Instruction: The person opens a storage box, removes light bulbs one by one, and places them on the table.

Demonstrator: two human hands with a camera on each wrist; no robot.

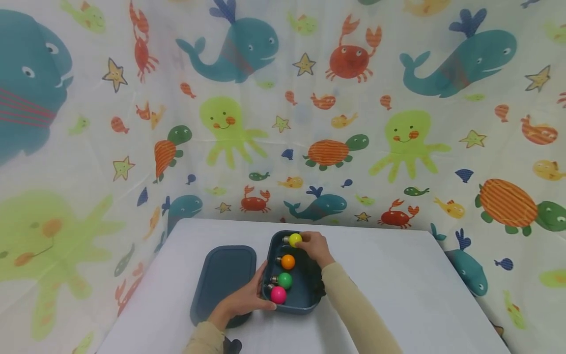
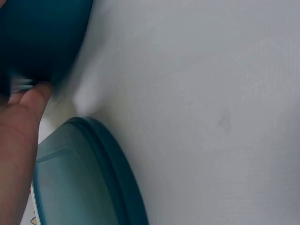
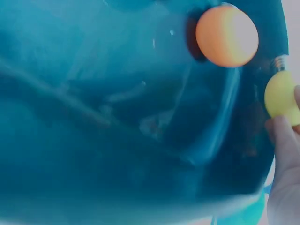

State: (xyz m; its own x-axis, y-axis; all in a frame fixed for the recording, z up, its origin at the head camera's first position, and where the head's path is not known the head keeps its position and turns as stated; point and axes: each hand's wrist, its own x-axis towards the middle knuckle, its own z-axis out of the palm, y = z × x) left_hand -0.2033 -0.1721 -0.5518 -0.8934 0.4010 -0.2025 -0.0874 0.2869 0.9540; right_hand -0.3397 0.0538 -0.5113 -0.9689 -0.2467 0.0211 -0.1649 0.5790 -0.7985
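A dark blue plastic container (image 1: 305,309) is on the white table. Its left side is held by my left hand (image 1: 245,297), the thumb at the near corner and the fingers along the wall; in the left wrist view the fingertips (image 2: 43,89) meet its edge. At the far end, my right hand (image 1: 315,247) pinches a yellow light bulb (image 1: 295,240) by its round head, the metal screw base pointing left. Along the container's left side lie an orange bulb (image 1: 288,262), a green bulb (image 1: 285,280) and a pink bulb (image 1: 278,295), with bases toward the left wall.
A matching dark blue lid (image 1: 227,275) lies flat to the left of the container, partly behind the left forearm. White tabletop (image 1: 398,275) stretches to the right. A curtain (image 1: 283,137) printed with sea animals hangs behind the table and at its sides.
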